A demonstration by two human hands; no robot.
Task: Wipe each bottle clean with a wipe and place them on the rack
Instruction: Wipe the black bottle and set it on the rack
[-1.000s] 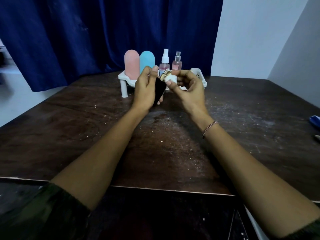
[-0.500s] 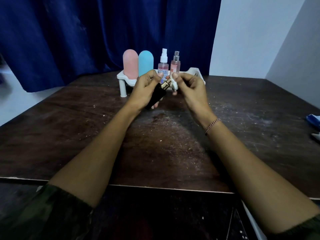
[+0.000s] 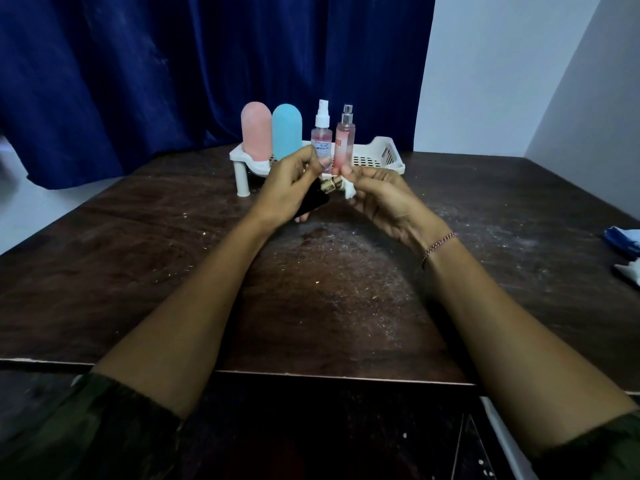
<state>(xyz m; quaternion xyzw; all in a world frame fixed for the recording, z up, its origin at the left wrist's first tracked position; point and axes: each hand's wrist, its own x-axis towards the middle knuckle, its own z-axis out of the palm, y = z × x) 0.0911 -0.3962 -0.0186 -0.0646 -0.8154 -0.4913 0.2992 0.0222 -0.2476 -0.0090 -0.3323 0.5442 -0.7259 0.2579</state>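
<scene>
A black bottle (image 3: 311,201) is being gripped in the left hand (image 3: 285,190), with the fingers curled round its body. It is being held tilted above the table (image 3: 138,258), just in front of the rack (image 3: 381,154), and its gold top (image 3: 329,184) is being pointed to the right.

A small white wipe (image 3: 349,192) is being pinched between the curled fingers of the right hand (image 3: 386,204). It is being held at the end of the gold top; whether the two are in contact cannot be told. A beaded bracelet (image 3: 439,243) is being worn on the right wrist.

Four bottles are being kept upright in a row on the white rack: a pink bottle (image 3: 256,131) on the left, a blue bottle (image 3: 286,131) just beside it, then a spray bottle with a white nozzle (image 3: 322,131), then a slim pink spray bottle (image 3: 345,142) with a silver top. The right part of the rack is being left bare.

A blue packet (image 3: 623,237) and a white scrap (image 3: 628,270) are being cut off by the right edge of the view, well apart from the hands.
</scene>
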